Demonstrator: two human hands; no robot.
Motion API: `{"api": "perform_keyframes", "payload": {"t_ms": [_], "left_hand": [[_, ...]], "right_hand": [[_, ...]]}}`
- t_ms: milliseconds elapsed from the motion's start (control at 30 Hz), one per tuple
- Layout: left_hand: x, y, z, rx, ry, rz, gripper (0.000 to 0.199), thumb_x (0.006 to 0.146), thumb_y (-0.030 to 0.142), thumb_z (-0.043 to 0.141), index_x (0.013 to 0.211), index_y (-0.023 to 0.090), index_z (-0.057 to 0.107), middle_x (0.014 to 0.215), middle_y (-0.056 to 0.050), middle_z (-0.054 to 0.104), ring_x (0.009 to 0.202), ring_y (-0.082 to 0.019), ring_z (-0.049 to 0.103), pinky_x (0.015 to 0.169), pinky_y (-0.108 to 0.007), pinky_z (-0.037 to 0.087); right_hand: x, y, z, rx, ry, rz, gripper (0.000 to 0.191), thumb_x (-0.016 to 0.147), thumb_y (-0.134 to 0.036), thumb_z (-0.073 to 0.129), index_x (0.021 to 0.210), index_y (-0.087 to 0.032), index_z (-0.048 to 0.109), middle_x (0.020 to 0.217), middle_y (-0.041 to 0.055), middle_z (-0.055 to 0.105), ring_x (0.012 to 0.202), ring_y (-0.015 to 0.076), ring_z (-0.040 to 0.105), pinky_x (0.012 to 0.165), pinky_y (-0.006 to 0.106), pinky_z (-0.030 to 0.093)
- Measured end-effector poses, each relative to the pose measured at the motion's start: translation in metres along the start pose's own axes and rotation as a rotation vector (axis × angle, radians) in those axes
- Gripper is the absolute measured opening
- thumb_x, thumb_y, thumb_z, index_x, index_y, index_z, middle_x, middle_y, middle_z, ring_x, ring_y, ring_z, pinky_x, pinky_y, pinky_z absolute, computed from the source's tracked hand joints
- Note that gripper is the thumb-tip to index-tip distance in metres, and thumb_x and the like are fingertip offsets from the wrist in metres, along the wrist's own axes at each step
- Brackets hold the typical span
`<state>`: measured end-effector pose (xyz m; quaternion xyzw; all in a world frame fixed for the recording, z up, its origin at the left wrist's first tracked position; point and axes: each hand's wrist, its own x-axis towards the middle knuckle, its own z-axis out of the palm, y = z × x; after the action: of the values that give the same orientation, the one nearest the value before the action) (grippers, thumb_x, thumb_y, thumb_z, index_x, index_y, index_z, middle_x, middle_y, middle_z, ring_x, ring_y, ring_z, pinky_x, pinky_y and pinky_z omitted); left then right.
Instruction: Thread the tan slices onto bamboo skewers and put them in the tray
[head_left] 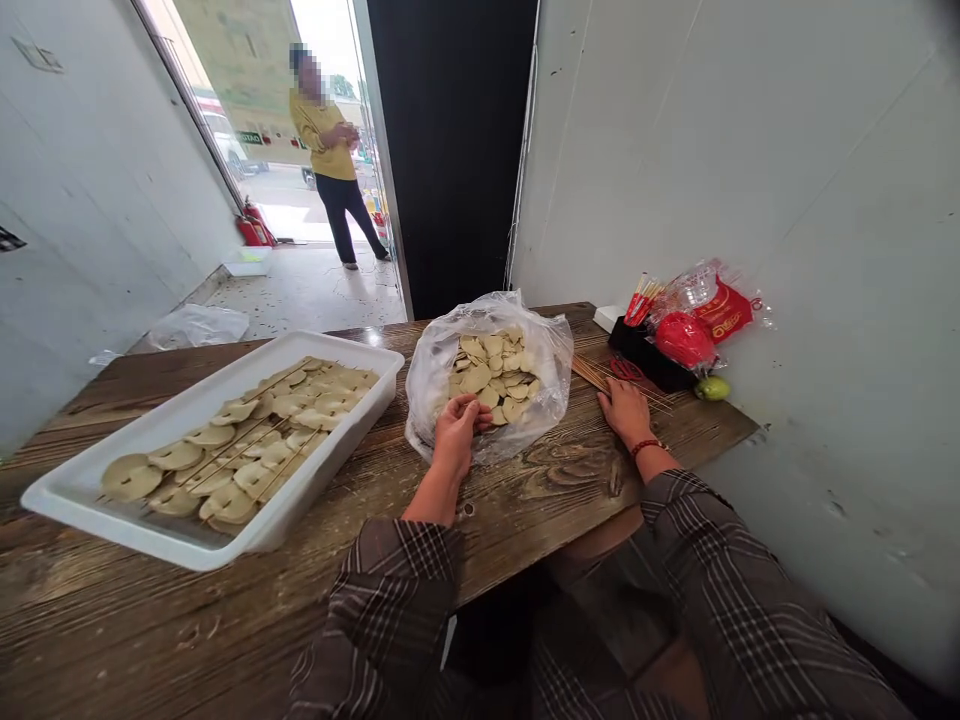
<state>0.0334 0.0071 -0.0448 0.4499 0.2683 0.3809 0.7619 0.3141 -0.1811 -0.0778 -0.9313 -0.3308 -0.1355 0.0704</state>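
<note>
A clear plastic bag (551, 400) stands open on the wooden table, holding a heap of flat, round beige slices (491, 365). At its near rim is my left hand (456, 432), thumb and fingers curled together; whatever they pinch is hidden. My right hand (627, 412) rests on thin bamboo skewers (591, 374) to the right of the bag, its fingers closed over them. Skewer ends stick out past the hand. On the left, a white plastic tray (375, 375) holds similar slices (259, 440) threaded on skewers in rows.
A black box (645, 360) with red-wrapped chopsticks (641, 298) and red packets (724, 312) stands by the right wall, a green fruit (712, 388) beside it. Beyond the table, a person in yellow (330, 140) stands at the doorway, near fire extinguishers (255, 226).
</note>
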Motion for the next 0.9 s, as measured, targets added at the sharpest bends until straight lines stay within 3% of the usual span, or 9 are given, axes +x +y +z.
{"api": "perform_keyframes", "payload": {"t_ms": [267, 433, 533, 733, 833, 900], "left_hand": [[0.002, 0.004, -0.002, 0.049, -0.022, 0.009, 0.045, 0.068, 0.036, 0.078, 0.099, 0.013, 0.055, 0.075, -0.003, 0.070, 0.061, -0.011, 0.065, 0.060, -0.023, 0.048], [0.002, 0.006, -0.005, 0.089, -0.030, 0.025, 0.045, 0.068, 0.037, 0.078, 0.100, 0.013, 0.056, 0.075, -0.004, 0.070, 0.063, -0.012, 0.066, 0.061, -0.023, 0.049], [0.002, 0.007, -0.006, 0.100, -0.033, 0.021, 0.046, 0.068, 0.037, 0.079, 0.099, 0.013, 0.057, 0.077, -0.004, 0.071, 0.064, -0.012, 0.066, 0.062, -0.023, 0.050], [0.002, 0.008, -0.005, 0.123, -0.030, 0.011, 0.047, 0.066, 0.037, 0.081, 0.099, 0.013, 0.058, 0.076, -0.003, 0.071, 0.063, -0.012, 0.066, 0.061, -0.022, 0.049], [0.002, 0.009, -0.004, 0.127, -0.035, 0.001, 0.047, 0.066, 0.037, 0.081, 0.099, 0.013, 0.058, 0.077, -0.003, 0.070, 0.064, -0.012, 0.066, 0.061, -0.022, 0.049], [0.001, 0.010, -0.004, 0.124, -0.032, -0.005, 0.047, 0.066, 0.037, 0.080, 0.100, 0.013, 0.057, 0.076, -0.003, 0.070, 0.064, -0.011, 0.066, 0.060, -0.022, 0.049]], "right_hand": [[0.015, 0.007, -0.004, 0.010, 0.018, -0.026, 0.035, 0.098, -0.036, 0.044, 0.121, -0.019, 0.065, 0.115, 0.0132, 0.063, 0.108, 0.0258, 0.056, 0.091, 0.034, 0.040], [0.013, 0.011, -0.005, 0.014, 0.076, 0.014, 0.031, 0.096, -0.031, 0.043, 0.106, -0.015, 0.069, 0.110, 0.0149, 0.064, 0.107, 0.0292, 0.055, 0.086, 0.037, 0.041], [0.009, 0.026, -0.007, 0.019, 0.089, 0.038, 0.030, 0.095, -0.029, 0.043, 0.101, -0.014, 0.069, 0.109, 0.0161, 0.064, 0.106, 0.0300, 0.055, 0.085, 0.038, 0.041], [0.007, 0.065, -0.009, 0.025, 0.077, 0.033, 0.038, 0.095, -0.034, 0.047, 0.117, -0.010, 0.064, 0.121, 0.0178, 0.061, 0.112, 0.0293, 0.054, 0.095, 0.037, 0.040], [0.009, 0.069, -0.006, 0.026, 0.051, 0.009, 0.054, 0.095, -0.047, 0.049, 0.127, -0.005, 0.057, 0.127, 0.0205, 0.059, 0.119, 0.0295, 0.052, 0.101, 0.036, 0.038], [0.010, 0.066, -0.005, 0.024, 0.023, -0.007, 0.055, 0.096, -0.049, 0.047, 0.128, -0.006, 0.058, 0.126, 0.0199, 0.060, 0.119, 0.0289, 0.052, 0.102, 0.036, 0.038]]}}
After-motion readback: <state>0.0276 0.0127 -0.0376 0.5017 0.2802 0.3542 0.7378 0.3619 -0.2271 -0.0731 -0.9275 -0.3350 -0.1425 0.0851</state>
